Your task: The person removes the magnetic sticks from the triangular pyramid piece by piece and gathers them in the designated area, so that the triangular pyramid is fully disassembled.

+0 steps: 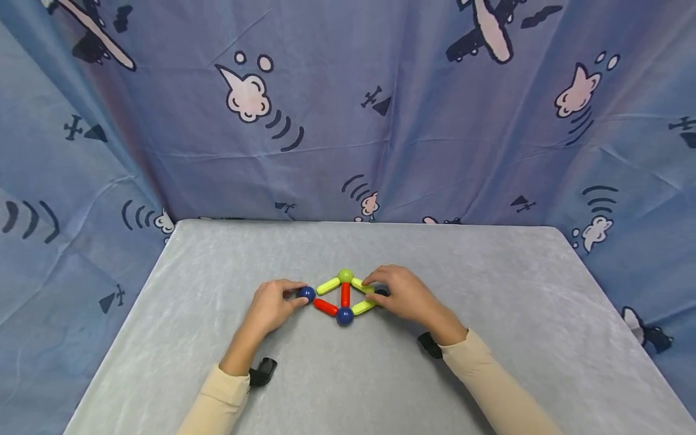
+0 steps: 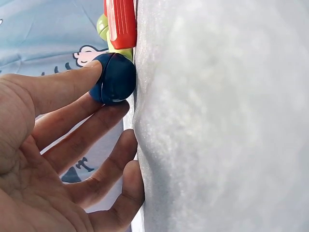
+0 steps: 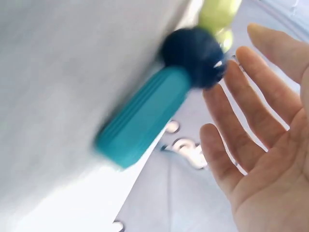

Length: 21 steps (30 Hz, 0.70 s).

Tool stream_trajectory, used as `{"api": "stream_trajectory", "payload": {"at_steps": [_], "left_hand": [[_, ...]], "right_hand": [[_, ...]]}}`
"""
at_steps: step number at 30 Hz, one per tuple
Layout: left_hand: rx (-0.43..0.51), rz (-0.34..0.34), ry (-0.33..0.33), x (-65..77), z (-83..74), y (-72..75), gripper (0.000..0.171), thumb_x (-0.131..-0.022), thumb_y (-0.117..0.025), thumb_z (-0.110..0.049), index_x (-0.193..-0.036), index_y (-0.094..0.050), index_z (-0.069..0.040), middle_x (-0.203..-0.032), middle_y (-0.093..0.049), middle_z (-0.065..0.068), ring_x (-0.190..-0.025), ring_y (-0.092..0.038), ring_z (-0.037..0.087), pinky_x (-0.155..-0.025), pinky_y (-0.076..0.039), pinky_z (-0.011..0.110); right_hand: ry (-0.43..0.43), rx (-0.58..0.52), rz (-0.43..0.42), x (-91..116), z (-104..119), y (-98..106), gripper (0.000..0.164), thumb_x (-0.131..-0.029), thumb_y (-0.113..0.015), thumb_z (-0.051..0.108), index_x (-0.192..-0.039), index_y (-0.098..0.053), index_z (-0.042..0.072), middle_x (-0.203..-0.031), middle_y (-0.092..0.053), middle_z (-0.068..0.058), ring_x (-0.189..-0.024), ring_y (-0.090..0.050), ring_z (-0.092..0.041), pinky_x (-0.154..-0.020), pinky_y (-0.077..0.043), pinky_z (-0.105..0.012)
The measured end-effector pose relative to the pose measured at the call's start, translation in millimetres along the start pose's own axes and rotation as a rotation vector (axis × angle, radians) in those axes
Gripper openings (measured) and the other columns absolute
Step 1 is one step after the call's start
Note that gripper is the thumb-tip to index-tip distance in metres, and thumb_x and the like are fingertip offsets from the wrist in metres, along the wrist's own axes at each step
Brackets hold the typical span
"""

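Observation:
My left hand (image 1: pixel 273 307) pinches a dark blue ball (image 2: pixel 114 79) between thumb and fingers, at the left of a figure of rods and balls lying on the table. The figure has a green ball (image 1: pixel 345 275) at its top and a blue ball (image 1: pixel 345 316) at the bottom, with an upright red rod (image 1: pixel 345 295) between them. Another red rod (image 1: pixel 325 307) and several yellow-green rods (image 1: pixel 328 286) form its sides. My right hand (image 1: pixel 404 294) is at the right corner, fingers extended beside a dark ball (image 3: pixel 192 57). A teal rod (image 3: pixel 145 117) joins that ball, hidden in the head view.
A pale cloth covers the table (image 1: pixel 190 290). Behind and to both sides hangs a blue curtain (image 1: pixel 326 181) with printed planes and clouds. Dark wrist cameras (image 1: pixel 263 371) are strapped at both cuffs.

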<state>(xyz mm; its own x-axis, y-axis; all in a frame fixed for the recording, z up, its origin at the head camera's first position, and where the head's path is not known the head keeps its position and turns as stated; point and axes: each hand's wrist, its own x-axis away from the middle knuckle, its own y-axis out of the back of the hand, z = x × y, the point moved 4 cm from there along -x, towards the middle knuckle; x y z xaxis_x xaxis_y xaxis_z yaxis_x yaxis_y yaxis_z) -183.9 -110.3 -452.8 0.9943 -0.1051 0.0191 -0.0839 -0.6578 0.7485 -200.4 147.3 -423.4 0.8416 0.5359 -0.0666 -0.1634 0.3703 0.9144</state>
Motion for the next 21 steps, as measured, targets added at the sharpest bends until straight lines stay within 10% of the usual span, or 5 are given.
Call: {"api": "stream_trajectory", "payload": {"at_steps": [12, 21], "left_hand": [[-0.010, 0.012, 0.001, 0.7, 0.9, -2.1, 0.033, -0.085, -0.080, -0.025, -0.117, -0.075, -0.018, -0.117, -0.073, 0.007, -0.102, -0.067, 0.022, -0.088, -0.052, 0.043], [-0.004, 0.018, 0.006, 0.8, 0.7, -0.9, 0.031, -0.085, -0.079, -0.025, -0.116, -0.076, -0.018, -0.116, -0.074, 0.008, -0.103, -0.067, 0.023, -0.088, -0.052, 0.044]], "right_hand": [[-0.116, -0.017, 0.043, 19, -33, -7, 0.036, -0.087, -0.077, 0.036, -0.117, -0.073, 0.017, -0.116, -0.073, 0.000, -0.109, -0.067, -0.019, -0.096, -0.053, -0.044], [-0.044, 0.033, 0.054, 25, -42, -2, 0.041, -0.086, -0.077, 0.039, -0.121, -0.071, 0.019, -0.115, -0.072, 0.003, -0.105, -0.067, -0.015, -0.094, -0.054, -0.041]]}}
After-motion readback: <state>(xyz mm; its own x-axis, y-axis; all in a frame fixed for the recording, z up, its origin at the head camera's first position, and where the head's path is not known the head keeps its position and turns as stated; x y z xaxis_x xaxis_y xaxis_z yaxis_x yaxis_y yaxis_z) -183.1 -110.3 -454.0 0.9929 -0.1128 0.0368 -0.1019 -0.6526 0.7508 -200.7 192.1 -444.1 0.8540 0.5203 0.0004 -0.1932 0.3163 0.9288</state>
